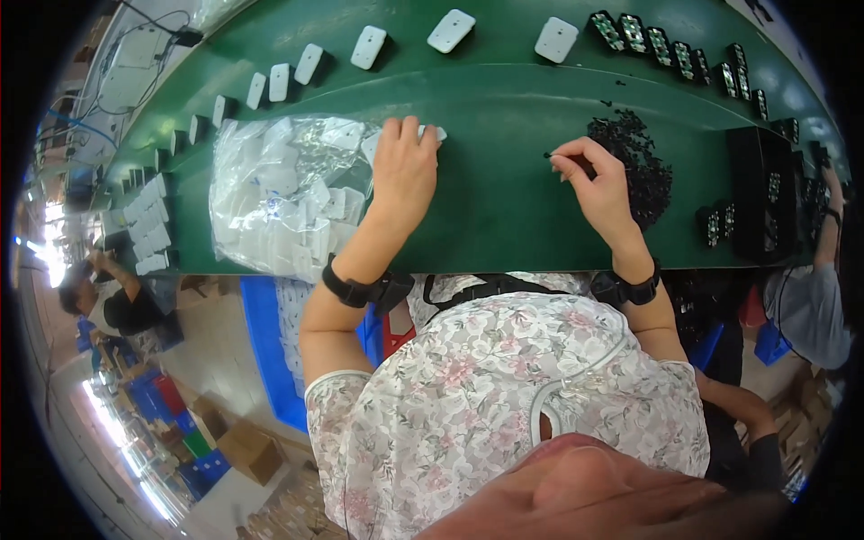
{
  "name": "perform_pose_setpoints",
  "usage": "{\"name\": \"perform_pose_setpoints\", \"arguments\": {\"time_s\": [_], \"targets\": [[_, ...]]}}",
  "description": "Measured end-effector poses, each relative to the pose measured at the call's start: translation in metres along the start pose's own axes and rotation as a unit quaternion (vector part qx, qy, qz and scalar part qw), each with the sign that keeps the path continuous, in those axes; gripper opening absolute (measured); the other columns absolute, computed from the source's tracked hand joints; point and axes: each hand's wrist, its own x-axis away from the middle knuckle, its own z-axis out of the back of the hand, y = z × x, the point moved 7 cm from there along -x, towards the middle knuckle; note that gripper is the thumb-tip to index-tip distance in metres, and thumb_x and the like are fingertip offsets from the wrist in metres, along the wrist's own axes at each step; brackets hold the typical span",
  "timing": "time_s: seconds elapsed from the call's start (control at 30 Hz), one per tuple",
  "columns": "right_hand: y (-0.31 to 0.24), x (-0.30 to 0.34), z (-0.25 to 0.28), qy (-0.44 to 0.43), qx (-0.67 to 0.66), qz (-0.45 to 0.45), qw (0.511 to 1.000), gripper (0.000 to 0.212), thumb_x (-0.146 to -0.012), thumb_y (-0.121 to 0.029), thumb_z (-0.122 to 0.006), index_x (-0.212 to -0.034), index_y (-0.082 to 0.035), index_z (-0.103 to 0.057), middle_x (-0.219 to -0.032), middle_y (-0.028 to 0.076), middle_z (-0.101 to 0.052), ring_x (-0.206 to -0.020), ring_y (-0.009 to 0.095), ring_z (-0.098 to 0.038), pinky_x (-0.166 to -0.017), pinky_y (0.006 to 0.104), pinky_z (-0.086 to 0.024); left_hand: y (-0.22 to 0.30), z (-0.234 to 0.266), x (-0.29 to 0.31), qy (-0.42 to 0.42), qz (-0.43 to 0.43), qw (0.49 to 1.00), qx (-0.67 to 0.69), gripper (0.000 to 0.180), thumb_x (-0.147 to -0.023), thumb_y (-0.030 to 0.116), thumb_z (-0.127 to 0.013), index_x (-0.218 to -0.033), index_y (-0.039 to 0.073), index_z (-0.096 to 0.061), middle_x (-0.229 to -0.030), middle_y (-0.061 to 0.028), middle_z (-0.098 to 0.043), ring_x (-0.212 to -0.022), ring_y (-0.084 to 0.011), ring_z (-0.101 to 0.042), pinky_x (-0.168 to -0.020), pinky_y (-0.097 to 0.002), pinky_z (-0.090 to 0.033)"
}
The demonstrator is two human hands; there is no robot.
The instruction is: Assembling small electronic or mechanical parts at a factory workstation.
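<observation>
The person wears a short-sleeved top (504,378) — pale, printed all over with small pink and grey flowers. Each wrist carries a black band (353,290) with a small boxy unit — the other band (637,290) matches. Both forearms are bare.

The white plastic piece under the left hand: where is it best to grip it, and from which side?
Probably by its two long edges, from above. The white plastic piece lies flat on the green belt, mostly under the left hand, so only its edges offer a pinch.
</observation>
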Motion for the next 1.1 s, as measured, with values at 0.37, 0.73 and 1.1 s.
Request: {"name": "perform_pose_setpoints", "arguments": {"time_s": [0.37,0.73,1.1], "targets": [[0.0,-0.003,-0.015,-0.063,-0.144,-0.084,0.984,0.008,-0.089,-0.008,-0.061,-0.091,-0.001,-0.06,-0.078,0.001,-0.06,-0.069,0.007,-0.055,-0.062,0.0202,-0.044,0.067,0.018,-0.02,0.068,-0.001,0.91,0.41,0.031,-0.078,-0.001,-0.063,-0.107,0.011,-0.062,-0.081,-0.0086,-0.052,-0.063,-0.0251,-0.059,-0.05,-0.0347,-0.046],[-0.025,-0.006,-0.001,0.027,0.084,0.154,0.984,0.012,-0.078,-0.001,-0.068,-0.088,-0.004,-0.062,-0.08,0.004,-0.057,-0.068,0.014,-0.055,-0.057,0.0272,-0.044,0.065,-0.016,-0.028,-0.052,0.125,0.797,0.588,0.009,-0.084,-0.004,-0.059,-0.088,0.002,-0.064,-0.077,-0.0068,-0.056,-0.052,-0.0131,-0.056,-0.045,-0.0261,-0.042],[-0.05,-0.005,-0.008,0.065,0.31,0.287,0.904,0.018,-0.068,-0.001,-0.071,-0.083,-0.006,-0.063,-0.078,0.005,-0.056,-0.066,0.023,-0.054,-0.054,0.0319,-0.043,0.062,-0.038,-0.02,-0.081,0.211,0.665,0.711,0.008,-0.089,-0.002,-0.055,-0.096,-0.002,-0.059,-0.077,-0.0063,-0.058,-0.055,-0.0102,-0.059,-0.044,-0.0197,-0.041]]}}
